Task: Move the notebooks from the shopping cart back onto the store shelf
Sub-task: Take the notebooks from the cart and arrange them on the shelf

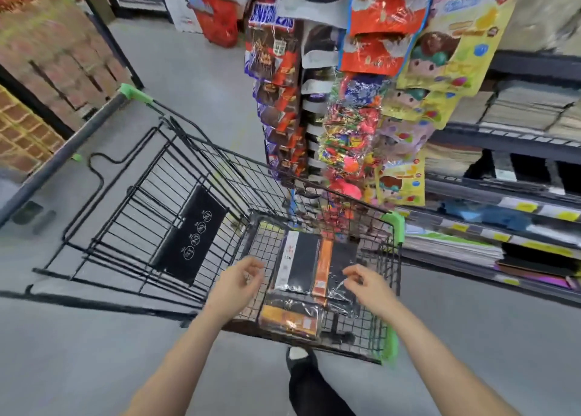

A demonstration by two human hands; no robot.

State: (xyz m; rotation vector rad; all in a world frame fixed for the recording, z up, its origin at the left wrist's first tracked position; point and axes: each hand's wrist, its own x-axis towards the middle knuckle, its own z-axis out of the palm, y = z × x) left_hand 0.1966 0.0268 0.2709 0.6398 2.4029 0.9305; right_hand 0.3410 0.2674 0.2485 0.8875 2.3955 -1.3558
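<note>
A black wire shopping cart [147, 227] with green corners stands in front of me. In its basket lie plastic-wrapped notebooks: a black one with a white edge [298, 258], a dark one with an orange band [341, 264], and an orange-and-black pack [290, 319] nearest me. My left hand [240, 278] hovers over the basket's left side, fingers curled and apart, holding nothing. Just above the wrap of the orange-banded notebook, my right hand [366, 282] is also empty with loose fingers. The store shelf [503, 214] with stacked notebooks runs along the right.
A hanging rack of candy and toy packets [345, 116] stands just beyond the cart, between it and the shelf. A red basket [218, 22] sits far back on the grey floor. Brick-patterned displays fill the left. My shoe [298, 357] is under the cart's near edge.
</note>
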